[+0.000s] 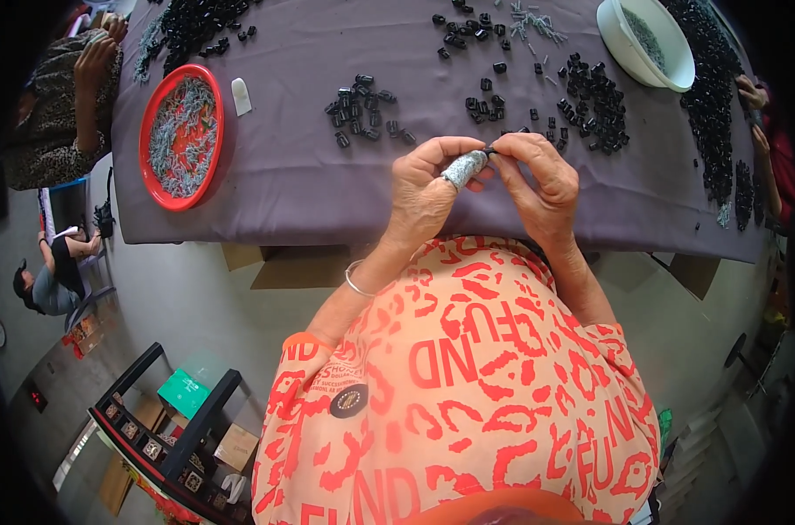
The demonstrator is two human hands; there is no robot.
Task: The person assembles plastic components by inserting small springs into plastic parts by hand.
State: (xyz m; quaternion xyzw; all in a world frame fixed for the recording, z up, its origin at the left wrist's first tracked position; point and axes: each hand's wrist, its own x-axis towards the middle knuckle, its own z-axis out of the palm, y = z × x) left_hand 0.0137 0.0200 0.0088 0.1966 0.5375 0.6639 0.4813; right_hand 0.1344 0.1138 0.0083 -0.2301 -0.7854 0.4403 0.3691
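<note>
Above the near edge of the cloth-covered table, my two hands meet at their fingertips. Between them is a small black part [490,150], mostly covered by the fingers. My left hand [419,192] pinches it from one side; its thumb wears a grey-white wrap [464,170]. From the other side, my right hand [545,179] is closed on the same part with thumb and forefinger. A loose group of small black plastic pieces [355,110] lies beyond my left hand. Past my right hand is a denser heap of black pieces [594,109].
A red oval tray [181,204] with thin grey pins stands at left, beside a white tapered piece [241,96]. A white bowl [615,52] stands far right, near a long black pile [708,131]. Other people's hands [93,66] rest at the left edge; more hands [752,92] are at right.
</note>
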